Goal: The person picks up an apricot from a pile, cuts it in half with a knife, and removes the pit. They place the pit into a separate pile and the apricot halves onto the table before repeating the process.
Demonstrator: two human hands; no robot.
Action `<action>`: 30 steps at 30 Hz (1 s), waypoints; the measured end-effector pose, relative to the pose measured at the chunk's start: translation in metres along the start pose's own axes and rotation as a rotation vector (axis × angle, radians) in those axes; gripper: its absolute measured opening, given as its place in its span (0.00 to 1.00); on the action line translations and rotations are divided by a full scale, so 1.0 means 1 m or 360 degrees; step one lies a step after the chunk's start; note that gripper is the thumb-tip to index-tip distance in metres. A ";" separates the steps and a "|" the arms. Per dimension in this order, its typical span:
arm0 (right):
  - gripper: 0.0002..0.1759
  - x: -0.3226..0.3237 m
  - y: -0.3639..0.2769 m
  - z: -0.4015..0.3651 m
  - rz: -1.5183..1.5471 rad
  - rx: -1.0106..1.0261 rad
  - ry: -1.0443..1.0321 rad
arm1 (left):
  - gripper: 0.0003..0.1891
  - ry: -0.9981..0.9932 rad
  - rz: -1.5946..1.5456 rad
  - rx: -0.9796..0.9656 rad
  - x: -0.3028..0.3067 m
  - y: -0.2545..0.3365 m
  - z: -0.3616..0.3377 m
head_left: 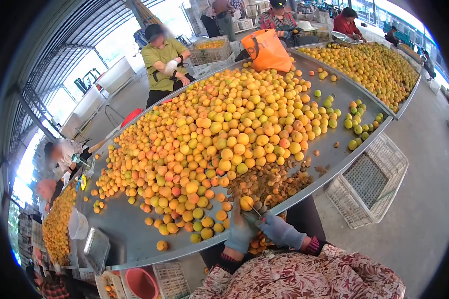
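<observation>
Both my hands are gloved and meet at the near edge of a metal table (329,177). My left hand (240,231) is closed round a yellow-orange fruit (246,203), which sits at its fingertips. My right hand (280,230) is closed on a thin tool (257,212), whose tip points toward the fruit; its handle is hidden in the glove. Just beyond my hands lies a heap of brown pits (269,184). A large pile of yellow and orange fruit (199,144) spreads behind it.
An orange bag (270,50) stands at the table's far edge. Greenish fruit (356,119) lies at the right. A white crate (369,179) is on the floor at right. A red bucket (141,283) is below left. Several people work around the tables.
</observation>
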State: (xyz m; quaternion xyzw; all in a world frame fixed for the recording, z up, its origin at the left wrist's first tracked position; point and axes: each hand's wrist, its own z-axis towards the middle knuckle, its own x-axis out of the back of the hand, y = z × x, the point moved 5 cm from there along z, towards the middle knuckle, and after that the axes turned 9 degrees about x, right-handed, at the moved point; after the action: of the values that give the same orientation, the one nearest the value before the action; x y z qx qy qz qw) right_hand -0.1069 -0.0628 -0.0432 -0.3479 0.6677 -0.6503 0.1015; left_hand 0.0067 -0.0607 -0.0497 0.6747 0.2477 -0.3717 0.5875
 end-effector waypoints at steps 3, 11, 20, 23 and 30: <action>0.18 0.009 -0.008 -0.002 -0.0092 -0.0142 -0.0051 | 0.18 0.0524 0.0818 -0.0014 0.045 -0.003 0.016; 0.16 0.007 -0.014 -0.007 0.0279 -0.0289 -0.0144 | 0.14 -0.0030 -0.0234 0.0126 -0.009 0.011 -0.001; 0.17 0.011 -0.007 -0.002 0.0374 -0.0339 -0.0167 | 0.19 0.0267 -0.0040 0.0210 -0.002 0.007 -0.003; 0.18 0.014 -0.031 -0.009 0.0238 -0.0311 -0.0134 | 0.19 0.0232 0.0372 -0.0031 -0.008 0.011 -0.003; 0.20 0.006 -0.016 -0.008 0.0113 -0.0246 -0.0151 | 0.23 0.0462 0.1514 -0.0555 -0.028 0.022 -0.005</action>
State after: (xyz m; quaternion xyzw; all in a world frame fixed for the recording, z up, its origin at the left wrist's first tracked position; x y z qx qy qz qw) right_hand -0.1103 -0.0586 -0.0251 -0.3613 0.7221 -0.5756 0.1289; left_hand 0.0082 -0.0570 -0.0143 0.6494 0.0511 0.0800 0.7545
